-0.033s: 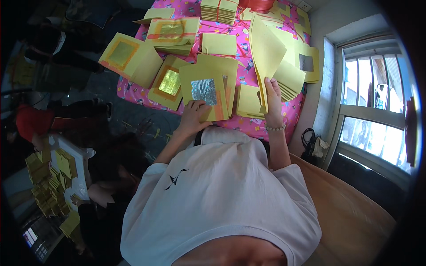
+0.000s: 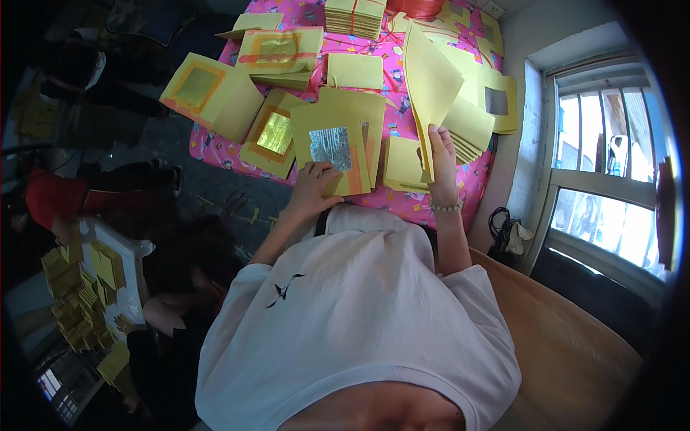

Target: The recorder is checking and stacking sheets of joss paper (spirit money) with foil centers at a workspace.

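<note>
Silver foil glints on the upper joss-paper sheet (image 2: 329, 115) of a small overlapping stack, lying at the near edge of a pink patterned tablecloth (image 2: 208, 145). From my remote seat I see the left hand (image 2: 309, 192) resting there, its fingers bent over the sheet's lower left, just touching the foil; I cannot tell whether the thumb pinches from beneath. With the right hand (image 2: 444, 158), a beaded bracelet (image 2: 446, 208) at its wrist, I have thumb and fingers pressed together on the lower edge of a folded yellow sheet (image 2: 433, 75), which stands tilted in front of a fanned yellow stack (image 2: 471, 131). Just left of the foil-topped stack I make out a gold-foil sheet (image 2: 275, 134); toward the far edge sits a bundle tied with red string (image 2: 353, 18). Off to my left, more yellow paper piles (image 2: 83, 302) crowd a white table (image 2: 131, 260).
</note>
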A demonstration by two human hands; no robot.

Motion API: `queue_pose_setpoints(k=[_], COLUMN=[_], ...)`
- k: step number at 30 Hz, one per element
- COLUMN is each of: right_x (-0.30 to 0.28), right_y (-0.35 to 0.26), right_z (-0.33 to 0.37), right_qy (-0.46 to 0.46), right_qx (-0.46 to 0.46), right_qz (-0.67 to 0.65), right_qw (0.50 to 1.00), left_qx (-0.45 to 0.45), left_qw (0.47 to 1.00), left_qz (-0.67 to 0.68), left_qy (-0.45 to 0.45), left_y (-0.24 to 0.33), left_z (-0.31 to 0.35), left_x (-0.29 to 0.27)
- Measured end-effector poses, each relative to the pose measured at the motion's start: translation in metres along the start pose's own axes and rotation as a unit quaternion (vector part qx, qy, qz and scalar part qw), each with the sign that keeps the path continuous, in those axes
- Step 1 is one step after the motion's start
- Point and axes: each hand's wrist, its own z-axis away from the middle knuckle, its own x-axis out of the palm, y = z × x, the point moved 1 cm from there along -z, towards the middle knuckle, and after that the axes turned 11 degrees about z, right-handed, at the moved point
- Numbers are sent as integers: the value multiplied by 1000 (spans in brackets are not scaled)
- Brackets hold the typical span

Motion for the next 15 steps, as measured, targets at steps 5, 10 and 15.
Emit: queue_pose_setpoints(k=[5, 10, 15], right_x=[-21, -35, -53], right_y=[21, 29, 52], right_z=[-17, -36, -46], right_qy=[-60, -34, 3], right_qx=[-12, -53, -121], right_qz=[-24, 78, 175], right_qw=[998, 995, 977], left_qx=[46, -191, -144], left_qw=[991, 916, 799], left_qz=[112, 312, 444], left_qy=[50, 163, 379], left_y=[-16, -1, -23], left_z=[2, 5, 15], left_x=[-4, -12, -6])
